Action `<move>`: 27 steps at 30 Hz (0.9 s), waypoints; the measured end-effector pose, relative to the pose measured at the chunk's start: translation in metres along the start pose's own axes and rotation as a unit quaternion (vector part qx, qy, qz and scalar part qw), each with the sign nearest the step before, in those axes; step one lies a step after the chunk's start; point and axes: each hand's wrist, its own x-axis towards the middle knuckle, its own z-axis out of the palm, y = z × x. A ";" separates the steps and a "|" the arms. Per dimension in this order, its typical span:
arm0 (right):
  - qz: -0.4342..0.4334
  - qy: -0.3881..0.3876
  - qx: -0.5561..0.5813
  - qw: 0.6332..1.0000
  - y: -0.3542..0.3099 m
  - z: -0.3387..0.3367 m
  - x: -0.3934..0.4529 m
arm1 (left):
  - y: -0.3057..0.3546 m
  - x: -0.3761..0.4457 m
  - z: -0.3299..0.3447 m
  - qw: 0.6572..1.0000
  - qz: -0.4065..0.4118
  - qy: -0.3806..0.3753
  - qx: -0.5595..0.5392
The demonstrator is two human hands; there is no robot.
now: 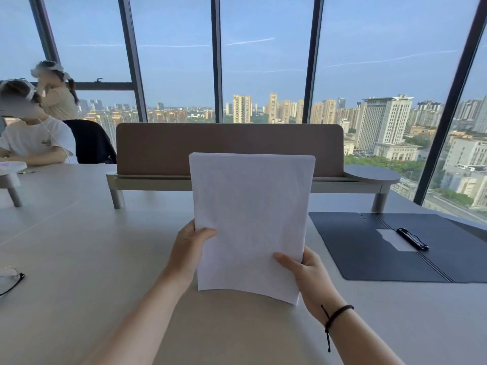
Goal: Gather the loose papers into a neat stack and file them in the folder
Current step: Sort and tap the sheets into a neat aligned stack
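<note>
A stack of white papers (250, 219) stands upright in front of me, its bottom edge close to the grey table (92, 259). My left hand (191, 246) grips its left edge, thumb on the front. My right hand (307, 275) holds the lower right edge, thumb across the front. The dark folder (369, 248) lies open flat on the table to the right, apart from the papers. A black clip (412, 238) sits over a pale label near the folder's spine.
A brown divider panel (229, 148) on a raised shelf crosses the table behind the papers. Black-rimmed glasses (10, 280) lie at the left edge. Two people sit at the far left. Tall windows lie beyond.
</note>
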 end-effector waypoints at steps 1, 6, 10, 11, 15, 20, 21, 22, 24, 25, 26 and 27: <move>0.013 -0.001 -0.010 1.000 0.006 0.000 -0.002 | -0.006 -0.002 0.000 1.000 -0.011 0.000 0.020; 0.025 -0.001 -0.055 0.998 0.012 0.002 -0.004 | -0.021 -0.009 -0.002 0.997 -0.040 -0.005 0.072; 0.007 0.020 -0.100 0.995 -0.006 -0.001 0.002 | -0.007 -0.006 0.002 0.995 -0.018 -0.007 0.095; 0.008 0.025 -0.108 0.994 -0.010 -0.002 0.004 | -0.002 -0.006 0.005 0.996 -0.015 -0.011 0.093; 0.007 0.025 -0.081 0.996 -0.026 -0.021 0.011 | 0.015 -0.006 0.025 0.997 -0.030 -0.021 0.073; 0.035 0.003 0.014 0.999 -0.044 -0.069 0.019 | 0.032 -0.012 0.076 0.968 -0.140 -0.110 -0.176; 0.044 0.006 0.036 0.998 -0.047 -0.080 0.019 | 0.029 -0.011 0.092 0.963 -0.143 -0.112 -0.199; 0.046 0.012 0.045 0.998 -0.048 -0.092 0.021 | 0.022 -0.011 0.108 0.961 -0.136 -0.126 -0.204; 0.054 0.040 0.057 0.996 -0.049 -0.118 0.023 | 0.009 -0.014 0.145 0.971 -0.131 -0.150 -0.131; 0.059 0.050 0.072 0.994 -0.049 -0.131 0.024 | -0.004 -0.014 0.162 0.977 -0.133 -0.157 -0.058; 0.059 0.058 0.091 0.992 -0.047 -0.145 0.026 | -0.015 -0.015 0.179 0.974 -0.143 -0.173 0.015; 0.059 0.065 0.112 0.990 -0.045 -0.157 0.028 | -0.033 -0.012 0.197 0.976 -0.136 -0.163 0.054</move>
